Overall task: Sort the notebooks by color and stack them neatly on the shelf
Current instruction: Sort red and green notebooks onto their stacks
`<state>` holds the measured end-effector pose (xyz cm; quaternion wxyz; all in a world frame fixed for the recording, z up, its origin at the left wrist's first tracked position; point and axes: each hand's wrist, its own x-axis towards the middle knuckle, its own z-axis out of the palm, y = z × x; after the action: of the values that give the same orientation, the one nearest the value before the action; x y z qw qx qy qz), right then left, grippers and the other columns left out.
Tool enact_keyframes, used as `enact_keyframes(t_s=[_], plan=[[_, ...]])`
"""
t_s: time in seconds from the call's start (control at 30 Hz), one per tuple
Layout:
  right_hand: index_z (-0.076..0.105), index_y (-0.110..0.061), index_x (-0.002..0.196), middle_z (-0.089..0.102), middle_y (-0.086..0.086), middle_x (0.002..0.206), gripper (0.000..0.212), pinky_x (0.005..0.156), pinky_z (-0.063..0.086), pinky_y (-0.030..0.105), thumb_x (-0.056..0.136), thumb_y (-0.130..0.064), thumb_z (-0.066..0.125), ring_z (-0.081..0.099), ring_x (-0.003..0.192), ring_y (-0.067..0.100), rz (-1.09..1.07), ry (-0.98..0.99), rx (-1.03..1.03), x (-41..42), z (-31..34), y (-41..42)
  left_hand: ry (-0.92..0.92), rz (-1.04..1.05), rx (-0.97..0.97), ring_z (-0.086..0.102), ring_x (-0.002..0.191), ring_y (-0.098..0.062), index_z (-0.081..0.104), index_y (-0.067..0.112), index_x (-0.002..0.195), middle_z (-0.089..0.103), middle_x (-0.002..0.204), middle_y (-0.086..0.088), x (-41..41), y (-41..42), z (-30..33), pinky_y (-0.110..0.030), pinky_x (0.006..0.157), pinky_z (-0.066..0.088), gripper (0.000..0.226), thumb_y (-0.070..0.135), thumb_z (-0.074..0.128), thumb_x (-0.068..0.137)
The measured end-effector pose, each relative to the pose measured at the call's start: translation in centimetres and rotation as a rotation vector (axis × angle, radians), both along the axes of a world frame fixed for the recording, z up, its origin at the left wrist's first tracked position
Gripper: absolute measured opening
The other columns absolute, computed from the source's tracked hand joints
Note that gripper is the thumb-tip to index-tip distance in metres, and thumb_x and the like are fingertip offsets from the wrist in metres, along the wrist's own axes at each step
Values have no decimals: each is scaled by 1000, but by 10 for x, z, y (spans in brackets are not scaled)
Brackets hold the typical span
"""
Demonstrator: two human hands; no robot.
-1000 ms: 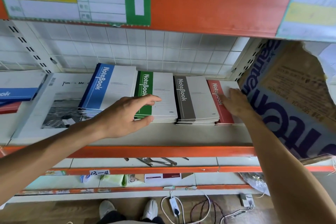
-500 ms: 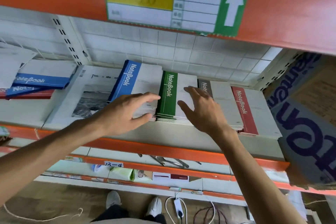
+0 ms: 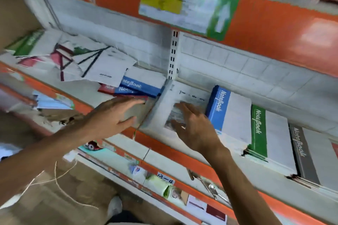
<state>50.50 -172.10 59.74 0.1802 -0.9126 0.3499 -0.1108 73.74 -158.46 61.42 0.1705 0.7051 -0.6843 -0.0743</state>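
just beyond left hand (image 3: 111, 115): loose notebooks (image 3: 136, 86).

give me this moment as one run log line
left hand: open, reaching toward loose blue notebooks | right hand: open, over white booklet | sorted stacks: blue, green, grey

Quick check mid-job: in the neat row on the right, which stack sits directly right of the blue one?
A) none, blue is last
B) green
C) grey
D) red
B: the green stack lies directly right of the blue stack, and the grey stack comes after the green one.
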Motion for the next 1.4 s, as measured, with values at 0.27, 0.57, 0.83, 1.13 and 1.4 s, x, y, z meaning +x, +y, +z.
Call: enact_keyframes(t_s=[0.27,0.57,0.83,1.13,1.4], plan=[[37,-20,152,39,5,157,62,117,32,39,98,-46,55,36,144,27,72,119,32,170,-8,33,-2,90,-5,50,123,-9,49,23,139,57,135,3,156,68,-12,-18,105,36,53,44,47,90],[32,-23,155,29,1,163,65,121,25,37,99,-47,54,27,150,21,77,150,68,258,-4,41,-11,145,-22,43,131,-8,41,29,144,47,144,8,240,84,-19,-30,109,38,55,34,59,92],[27,-22,156,23,2,165,69,122,25,42,99,-47,55,23,151,25,120,162,97,285,-14,38,-21,183,-64,47,129,-9,43,27,142,51,140,8,251,104,-16,-33,106,42,63,63,35,91],[26,-23,156,19,1,166,70,121,26,44,98,-45,58,21,152,25,99,105,151,285,-29,30,-18,220,-82,42,131,-8,35,32,145,47,142,10,246,111,-19,-31,106,38,56,50,38,92],[27,-22,155,19,5,166,73,117,33,50,95,-38,65,24,151,30,19,80,167,303,-48,26,-49,140,-94,50,125,-13,46,19,140,54,137,1,295,77,-15,-26,104,38,52,32,56,91]])
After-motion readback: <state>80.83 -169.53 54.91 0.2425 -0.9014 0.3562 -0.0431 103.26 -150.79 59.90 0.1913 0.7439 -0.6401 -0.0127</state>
